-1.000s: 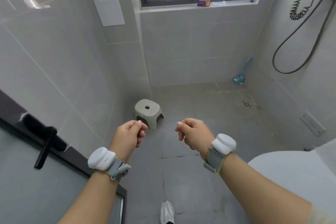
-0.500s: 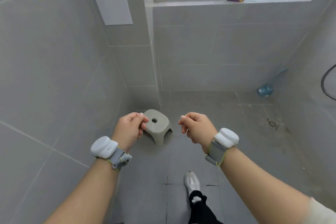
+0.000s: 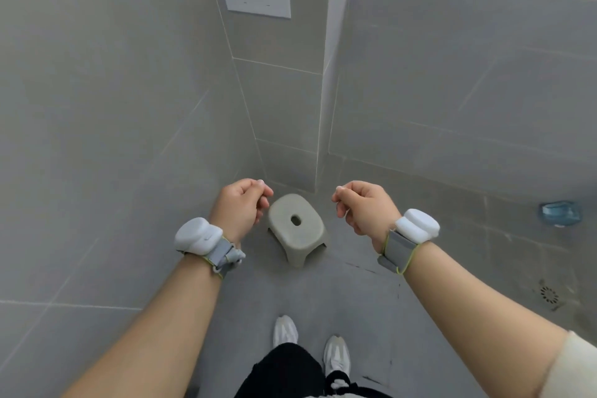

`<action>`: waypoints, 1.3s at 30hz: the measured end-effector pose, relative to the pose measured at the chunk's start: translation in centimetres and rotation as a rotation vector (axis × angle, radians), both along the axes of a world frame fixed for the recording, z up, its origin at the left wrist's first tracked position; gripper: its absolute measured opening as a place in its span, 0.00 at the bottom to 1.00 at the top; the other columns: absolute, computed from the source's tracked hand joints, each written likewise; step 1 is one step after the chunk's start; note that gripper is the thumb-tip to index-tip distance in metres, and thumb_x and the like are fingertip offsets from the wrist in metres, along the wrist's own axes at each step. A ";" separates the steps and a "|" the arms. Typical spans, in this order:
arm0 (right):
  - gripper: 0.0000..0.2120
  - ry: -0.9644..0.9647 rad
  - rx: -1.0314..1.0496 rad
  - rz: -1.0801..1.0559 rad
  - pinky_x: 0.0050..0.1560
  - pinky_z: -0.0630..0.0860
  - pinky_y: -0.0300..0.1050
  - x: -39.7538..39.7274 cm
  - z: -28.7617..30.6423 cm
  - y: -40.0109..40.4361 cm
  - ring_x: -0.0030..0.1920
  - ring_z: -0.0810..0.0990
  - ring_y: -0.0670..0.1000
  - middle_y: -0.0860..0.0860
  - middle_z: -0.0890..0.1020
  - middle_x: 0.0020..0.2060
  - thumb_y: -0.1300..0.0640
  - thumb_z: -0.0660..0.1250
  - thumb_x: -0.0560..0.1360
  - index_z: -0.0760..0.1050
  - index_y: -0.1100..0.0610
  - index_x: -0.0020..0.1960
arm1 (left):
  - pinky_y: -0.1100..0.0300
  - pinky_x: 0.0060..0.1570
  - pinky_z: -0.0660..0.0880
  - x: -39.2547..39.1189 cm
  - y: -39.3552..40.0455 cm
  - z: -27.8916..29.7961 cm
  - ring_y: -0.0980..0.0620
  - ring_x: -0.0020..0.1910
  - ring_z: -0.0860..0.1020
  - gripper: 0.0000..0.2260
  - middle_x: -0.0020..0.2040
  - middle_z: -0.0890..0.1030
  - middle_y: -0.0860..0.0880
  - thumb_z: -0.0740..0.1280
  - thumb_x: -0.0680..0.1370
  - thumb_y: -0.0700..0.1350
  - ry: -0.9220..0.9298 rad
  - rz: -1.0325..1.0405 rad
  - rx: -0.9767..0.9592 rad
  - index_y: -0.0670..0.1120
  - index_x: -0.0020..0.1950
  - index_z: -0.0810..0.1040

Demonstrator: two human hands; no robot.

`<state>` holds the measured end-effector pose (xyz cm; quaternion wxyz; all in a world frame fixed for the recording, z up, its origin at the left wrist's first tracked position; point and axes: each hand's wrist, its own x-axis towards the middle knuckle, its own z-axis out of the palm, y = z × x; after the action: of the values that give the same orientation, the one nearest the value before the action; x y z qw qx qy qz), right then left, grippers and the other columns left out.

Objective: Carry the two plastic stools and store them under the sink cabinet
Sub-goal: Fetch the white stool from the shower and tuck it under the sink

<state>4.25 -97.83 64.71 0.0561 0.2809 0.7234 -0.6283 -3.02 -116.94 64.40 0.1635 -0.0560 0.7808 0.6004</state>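
One small grey plastic stool (image 3: 295,228) with a hole in its seat stands upright on the grey tiled floor, in the corner where the left wall meets a protruding column. My left hand (image 3: 240,207) hovers just left of it, fingers curled shut and holding nothing. My right hand (image 3: 363,208) hovers just right of it, also curled shut and empty. Both hands are above the stool and apart from it. No second stool or sink cabinet is in view.
Tiled walls close in on the left and behind the stool. A blue object (image 3: 560,213) lies on the floor at the right, and a floor drain (image 3: 549,296) is set near the right edge. My two white shoes (image 3: 310,342) stand below the stool.
The view has moved forward and tilted down: the stool now lies between my hands and closer. Both hands stay curled and empty. The window and shower hose have left the view.
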 end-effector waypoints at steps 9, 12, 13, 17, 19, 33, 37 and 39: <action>0.13 -0.085 0.002 -0.090 0.27 0.62 0.40 -11.8 -6.9 1.8 0.25 0.66 0.49 0.46 0.77 0.22 0.55 0.60 0.76 0.75 0.53 0.34 | 0.63 0.26 0.65 -12.5 3.2 -6.3 0.59 0.20 0.67 0.15 0.23 0.73 0.54 0.60 0.79 0.43 -0.078 -0.056 -0.071 0.46 0.33 0.77; 0.13 -0.154 0.009 -0.226 0.29 0.64 0.42 -15.4 -10.0 1.7 0.26 0.68 0.49 0.45 0.77 0.20 0.56 0.61 0.75 0.75 0.52 0.33 | 0.65 0.25 0.66 -17.2 4.6 -8.6 0.59 0.19 0.67 0.15 0.24 0.73 0.53 0.59 0.79 0.43 -0.158 -0.112 -0.082 0.46 0.34 0.76; 0.13 -0.177 0.007 -0.260 0.30 0.65 0.42 -16.1 -10.7 1.7 0.26 0.69 0.49 0.45 0.77 0.21 0.56 0.61 0.75 0.75 0.52 0.33 | 0.65 0.25 0.66 -18.1 4.8 -9.1 0.59 0.19 0.67 0.15 0.24 0.73 0.54 0.59 0.79 0.43 -0.185 -0.122 -0.080 0.46 0.34 0.76; 0.12 -0.231 -0.023 -0.378 0.32 0.67 0.42 -18.6 -13.9 1.9 0.26 0.69 0.50 0.47 0.78 0.25 0.56 0.61 0.75 0.75 0.53 0.34 | 0.63 0.28 0.65 -22.7 5.7 -12.1 0.60 0.19 0.67 0.15 0.21 0.73 0.55 0.59 0.79 0.43 -0.215 -0.196 -0.123 0.46 0.33 0.76; 0.11 -0.250 -0.029 -0.427 0.31 0.68 0.41 -19.6 -16.0 2.5 0.25 0.69 0.50 0.48 0.78 0.26 0.56 0.61 0.76 0.75 0.54 0.36 | 0.62 0.29 0.66 -24.7 6.6 -14.4 0.57 0.22 0.68 0.15 0.23 0.73 0.54 0.59 0.79 0.43 -0.210 -0.239 -0.158 0.46 0.33 0.76; 0.09 -0.400 -0.040 -0.380 0.39 0.73 0.44 -21.3 -39.3 3.8 0.31 0.74 0.51 0.48 0.79 0.30 0.55 0.61 0.77 0.72 0.50 0.37 | 0.57 0.42 0.69 -29.0 9.5 -39.3 0.47 0.36 0.75 0.06 0.37 0.78 0.50 0.61 0.78 0.46 -0.132 -0.445 -0.376 0.53 0.41 0.73; 0.06 -0.446 -0.030 -0.342 0.43 0.75 0.46 -20.5 -46.9 2.5 0.40 0.80 0.56 0.52 0.81 0.38 0.50 0.63 0.76 0.73 0.52 0.45 | 0.64 0.45 0.63 -28.7 9.7 -47.2 0.49 0.48 0.74 0.12 0.53 0.77 0.47 0.60 0.79 0.47 -0.083 -0.487 -0.500 0.45 0.61 0.72; 0.09 -0.479 -0.046 -0.342 0.40 0.72 0.43 -20.3 -49.4 1.9 0.41 0.79 0.53 0.48 0.78 0.39 0.49 0.64 0.76 0.72 0.53 0.52 | 0.62 0.52 0.66 -28.7 9.4 -50.0 0.47 0.52 0.74 0.16 0.60 0.75 0.44 0.61 0.79 0.46 -0.068 -0.523 -0.540 0.43 0.65 0.70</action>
<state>-16.08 -95.94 15.27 0.1248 0.5376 0.6172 -0.5608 -31.68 -107.54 14.36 0.3165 0.0841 0.8929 0.3089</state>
